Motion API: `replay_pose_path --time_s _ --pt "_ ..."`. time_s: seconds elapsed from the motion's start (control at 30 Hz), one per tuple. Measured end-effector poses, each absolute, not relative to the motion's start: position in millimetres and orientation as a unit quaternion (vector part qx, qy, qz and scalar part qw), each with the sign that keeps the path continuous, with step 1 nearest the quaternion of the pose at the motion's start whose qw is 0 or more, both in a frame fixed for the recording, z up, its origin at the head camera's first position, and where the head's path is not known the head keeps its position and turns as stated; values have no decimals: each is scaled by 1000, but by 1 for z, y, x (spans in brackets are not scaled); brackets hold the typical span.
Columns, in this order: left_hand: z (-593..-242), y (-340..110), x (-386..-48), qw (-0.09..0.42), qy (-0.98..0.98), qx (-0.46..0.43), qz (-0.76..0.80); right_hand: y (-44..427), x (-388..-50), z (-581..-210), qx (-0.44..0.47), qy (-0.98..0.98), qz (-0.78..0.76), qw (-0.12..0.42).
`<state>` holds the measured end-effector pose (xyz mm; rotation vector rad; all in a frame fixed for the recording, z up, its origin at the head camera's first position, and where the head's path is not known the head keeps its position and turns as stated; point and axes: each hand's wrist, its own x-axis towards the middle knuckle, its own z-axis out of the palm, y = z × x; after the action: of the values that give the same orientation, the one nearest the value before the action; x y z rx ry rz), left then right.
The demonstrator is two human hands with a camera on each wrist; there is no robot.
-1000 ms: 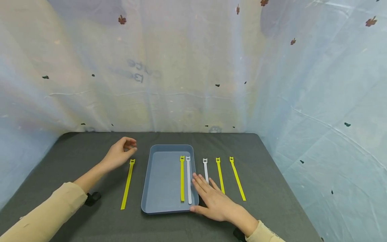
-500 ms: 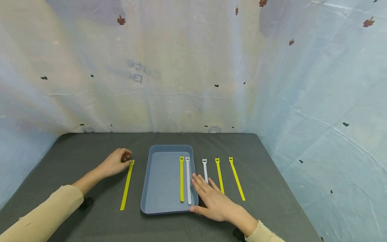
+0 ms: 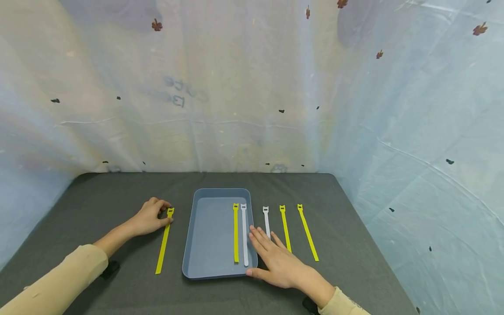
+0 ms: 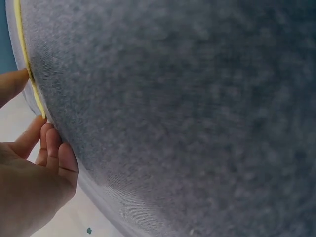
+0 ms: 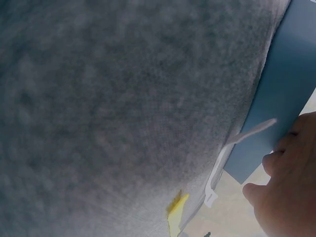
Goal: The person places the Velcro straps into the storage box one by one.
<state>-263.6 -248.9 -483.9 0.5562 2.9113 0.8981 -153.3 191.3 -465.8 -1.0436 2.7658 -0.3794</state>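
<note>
Left hand (image 3: 148, 218) came down to yellow strap (image 3: 163, 247) on table (image 3: 354, 262), outside left edge of tray (image 3: 212, 236); thumb and finger apart, touching strap's far end; right hand (image 3: 281, 262), fingers straight, rested at tray's right edge; pinching far end softly seemed best.

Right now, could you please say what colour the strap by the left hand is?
The strap is yellow, seen best in the head view.

Tray (image 3: 210, 236): blue-grey. Straps: four yellow (image 3: 162, 249), two white (image 3: 244, 236). Bench (image 3: 350, 249): dark grey. Sleeves (image 3: 64, 282): cream. Wrist-worn devices (image 3: 110, 269): black. Curtain (image 3: 252, 78): pale cream, lilac, light blue; brown leaves (image 3: 157, 25), dark flecks (image 3: 55, 100), faint blue-grey lettering (image 3: 178, 101).
</note>
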Motion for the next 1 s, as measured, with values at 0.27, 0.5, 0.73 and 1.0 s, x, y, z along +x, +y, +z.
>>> replay_pose_path --time_s 0.27,0.5,0.73,1.0 --pt "-486 -252 -263 23 936 175 303 191 -153 -464 -348 925 -127 80" --pt "-486 -248 -262 18 929 175 324 191 -152 -465 -347 926 -125 81" --pt "-483 -244 -259 33 924 162 345 191 -152 -465 -347 926 -127 82" --pt "-483 -243 -257 37 930 147 335 191 -152 -467 -345 926 -129 85"
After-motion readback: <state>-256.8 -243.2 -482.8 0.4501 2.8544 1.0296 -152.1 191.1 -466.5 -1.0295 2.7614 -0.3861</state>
